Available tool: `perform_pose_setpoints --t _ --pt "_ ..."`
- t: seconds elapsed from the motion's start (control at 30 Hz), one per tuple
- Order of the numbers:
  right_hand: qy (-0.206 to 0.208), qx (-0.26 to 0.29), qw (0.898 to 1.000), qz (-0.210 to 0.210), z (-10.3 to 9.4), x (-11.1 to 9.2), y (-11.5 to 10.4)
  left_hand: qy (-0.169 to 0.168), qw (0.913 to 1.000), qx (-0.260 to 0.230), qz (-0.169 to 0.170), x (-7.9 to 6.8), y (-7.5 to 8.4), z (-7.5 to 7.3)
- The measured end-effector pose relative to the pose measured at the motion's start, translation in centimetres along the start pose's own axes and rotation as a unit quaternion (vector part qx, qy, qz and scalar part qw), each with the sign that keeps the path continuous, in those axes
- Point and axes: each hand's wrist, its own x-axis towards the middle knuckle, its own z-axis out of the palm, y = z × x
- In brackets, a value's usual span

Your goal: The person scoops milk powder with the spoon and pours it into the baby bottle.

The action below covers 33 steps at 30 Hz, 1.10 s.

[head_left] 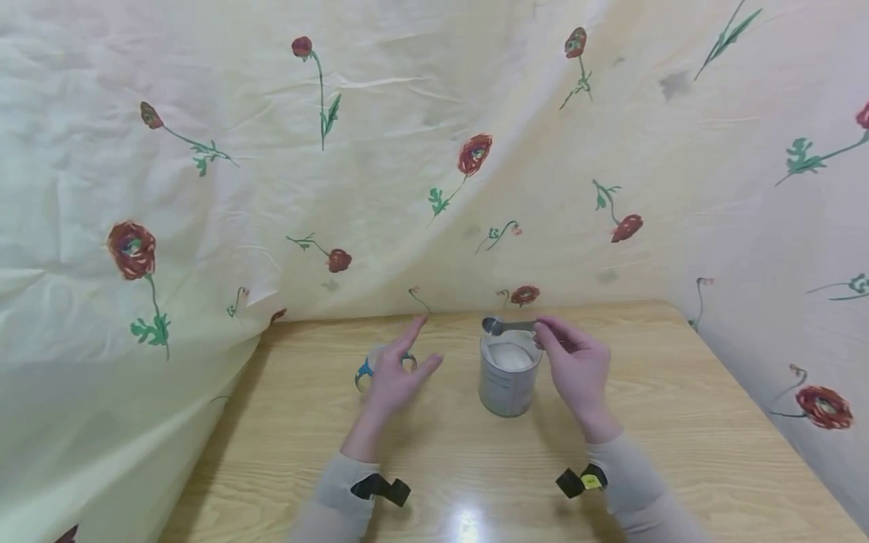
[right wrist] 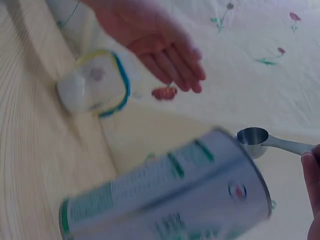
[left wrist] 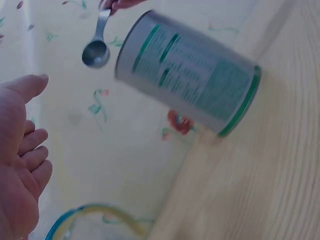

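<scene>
My right hand (head_left: 578,363) pinches the handle of a metal measuring spoon (head_left: 493,326). The spoon's bowl is held above the far rim of a tall can (head_left: 504,392), and in the right wrist view the bowl (right wrist: 252,141) shows bare metal inside. White powder (head_left: 512,357) is visible in the can, which stands upright with green print on its side (left wrist: 190,75). To the left, my left hand (head_left: 392,375) hovers with fingers extended, holding nothing. Just behind it is a clear cup (right wrist: 75,92) with blue and yellow handles, partly hidden by that hand in the head view.
A light wooden table (head_left: 434,460) carries the can and cup. Behind it and along both sides hangs a pale cloth (head_left: 394,188) printed with red flowers, meeting the table's back edge close beyond the can.
</scene>
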Motion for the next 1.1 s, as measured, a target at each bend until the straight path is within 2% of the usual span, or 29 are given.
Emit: perform_pose_setpoints --t 0.17,0.27,0.43,0.53,0.73,0.83,0.93,1.1 --pt "-0.038 -0.046 0.995 -0.079 -1.5 0.4 1.0 -0.048 0.9985 -0.019 -0.018 0.5 0.4 2.6" --pt "-0.068 -0.099 0.980 -0.157 -2.1 0.6 1.6 -0.071 0.9965 -0.027 -0.035 0.7 0.6 3.9" --pt "-0.110 -0.176 0.937 -0.280 -2.8 0.7 2.3 -0.101 0.9927 -0.044 -0.049 1.1 0.8 5.5" --pt "-0.135 -0.213 0.905 -0.342 -3.2 1.0 2.6 -0.108 0.9913 -0.058 -0.049 1.4 0.8 6.1" --pt "-0.188 -0.257 0.842 -0.435 -3.8 1.8 2.9 -0.115 0.9897 -0.064 -0.056 1.9 0.4 6.7" --pt "-0.216 -0.262 0.816 -0.468 -3.9 2.2 3.0 -0.121 0.9882 -0.070 -0.063 2.1 0.1 6.9" --pt "-0.241 -0.262 0.796 -0.489 -4.0 2.6 3.0 -0.128 0.9869 -0.074 -0.065 2.3 -0.1 7.1" --pt "-0.272 -0.267 0.777 -0.501 -4.0 3.1 2.8 -0.138 0.9857 -0.073 -0.063 2.4 -0.4 7.3"
